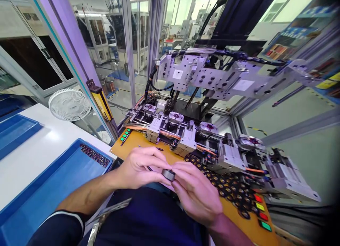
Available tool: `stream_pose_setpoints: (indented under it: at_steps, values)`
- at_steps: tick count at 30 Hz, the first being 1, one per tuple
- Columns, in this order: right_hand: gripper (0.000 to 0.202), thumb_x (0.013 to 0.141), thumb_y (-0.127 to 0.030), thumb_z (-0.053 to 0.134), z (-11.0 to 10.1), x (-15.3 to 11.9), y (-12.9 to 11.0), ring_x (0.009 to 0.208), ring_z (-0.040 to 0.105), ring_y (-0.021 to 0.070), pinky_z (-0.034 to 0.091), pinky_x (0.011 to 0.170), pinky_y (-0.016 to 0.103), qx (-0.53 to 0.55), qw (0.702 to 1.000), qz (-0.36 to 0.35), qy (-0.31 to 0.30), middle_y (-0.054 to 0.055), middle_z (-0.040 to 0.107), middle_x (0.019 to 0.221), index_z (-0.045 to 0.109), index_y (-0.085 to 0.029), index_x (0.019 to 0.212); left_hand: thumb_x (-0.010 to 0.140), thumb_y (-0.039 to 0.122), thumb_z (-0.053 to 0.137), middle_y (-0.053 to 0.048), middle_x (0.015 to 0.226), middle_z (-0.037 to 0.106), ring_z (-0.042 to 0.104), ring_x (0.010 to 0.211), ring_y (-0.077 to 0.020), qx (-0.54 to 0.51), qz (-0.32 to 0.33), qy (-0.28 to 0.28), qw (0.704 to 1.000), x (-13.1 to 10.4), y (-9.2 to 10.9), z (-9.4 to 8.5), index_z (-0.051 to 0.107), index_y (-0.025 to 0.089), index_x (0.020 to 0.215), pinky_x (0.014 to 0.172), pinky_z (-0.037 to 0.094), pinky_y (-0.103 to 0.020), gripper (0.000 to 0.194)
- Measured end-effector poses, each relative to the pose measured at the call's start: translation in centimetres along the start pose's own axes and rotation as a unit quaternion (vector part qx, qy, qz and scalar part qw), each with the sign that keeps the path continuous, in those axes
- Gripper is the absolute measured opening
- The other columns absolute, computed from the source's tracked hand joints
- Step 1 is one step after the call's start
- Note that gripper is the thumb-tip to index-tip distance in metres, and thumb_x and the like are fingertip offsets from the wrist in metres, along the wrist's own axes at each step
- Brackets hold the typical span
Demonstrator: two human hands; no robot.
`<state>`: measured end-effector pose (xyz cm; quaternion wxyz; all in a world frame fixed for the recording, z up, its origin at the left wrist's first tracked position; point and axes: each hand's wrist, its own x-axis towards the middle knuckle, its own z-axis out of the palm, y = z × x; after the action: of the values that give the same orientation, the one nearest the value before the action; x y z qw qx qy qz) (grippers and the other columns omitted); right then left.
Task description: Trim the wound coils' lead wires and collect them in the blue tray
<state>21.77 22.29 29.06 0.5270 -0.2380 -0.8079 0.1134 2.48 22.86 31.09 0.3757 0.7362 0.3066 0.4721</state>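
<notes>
A small round part with a grey ribbed metal side and a black top, like a small motor stator (168, 174), is pinched between both hands in front of my body. My left hand (139, 168) grips it from the left with thumb and fingers. From the right, the fingertips of my right hand (196, 191) close on the same part. Beyond the hands, many small black rings with copper-coloured middles (225, 184) lie spread over the orange work surface (231, 217).
A machine with a row of round fixtures (175, 117) and metal blocks stands behind the hands. Red, yellow and green buttons (265, 225) sit at right. To the left, a blue tray (61, 189) holds small dark parts (95, 155). A yellow sensor bar (101, 105) lines the frame post.
</notes>
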Motion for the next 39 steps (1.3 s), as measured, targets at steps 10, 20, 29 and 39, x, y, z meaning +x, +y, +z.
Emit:
stream_pose_setpoints:
  at_steps: [10, 20, 29, 39]
  values:
    - [0.035, 0.083, -0.003, 0.062, 0.9, -0.5, 2.1, 0.088, 0.064, 0.0193, 0.057, 0.077, 0.036, -0.062, 0.998, 0.013, -0.007, 0.009, 0.068, 0.095, 0.062, -0.017, 0.115, 0.064, 0.029, 0.086, -0.008, 0.089, 0.068, 0.062, 0.079, -0.0159, -0.139, -0.119, 0.062, 0.981, 0.2, -3.6, 1.3, 0.076, 0.016, 0.092, 0.073, 0.051, -0.027, 0.032]
    - [0.019, 0.090, -0.012, 0.060, 1.5, -1.1, 3.6, 0.086, 0.061, 0.0191, 0.054, 0.073, 0.035, 0.048, 0.992, 0.089, 0.071, 0.009, 0.064, 0.088, 0.063, -0.014, 0.108, 0.075, 0.041, 0.076, -0.008, 0.097, 0.068, 0.063, 0.086, -0.0160, -0.279, -0.200, 0.041, 0.938, -0.3, -7.1, 3.2, 0.071, 0.019, 0.104, 0.078, 0.051, -0.027, 0.037]
    - [0.014, 0.092, -0.014, 0.057, 2.1, -5.3, 4.5, 0.081, 0.063, 0.0150, 0.056, 0.071, 0.029, -0.061, 0.986, 0.148, 0.045, 0.006, 0.064, 0.086, 0.061, -0.014, 0.106, 0.074, 0.030, 0.079, -0.009, 0.093, 0.075, 0.068, 0.086, -0.0192, -0.053, -0.160, -0.023, 0.985, -0.5, -9.0, 2.7, 0.075, 0.019, 0.099, 0.080, 0.055, -0.031, 0.028]
    - [0.032, 0.090, -0.009, 0.058, -0.6, -21.4, 8.3, 0.120, 0.058, 0.0282, 0.047, 0.097, 0.042, -0.322, 0.926, 0.174, -0.095, 0.013, 0.069, 0.118, 0.064, -0.014, 0.121, 0.078, 0.039, 0.072, -0.010, 0.102, 0.075, 0.070, 0.089, -0.0200, -0.001, -0.413, 0.045, 0.910, -7.4, -15.5, 0.3, 0.070, 0.015, 0.108, 0.089, 0.055, -0.037, 0.038]
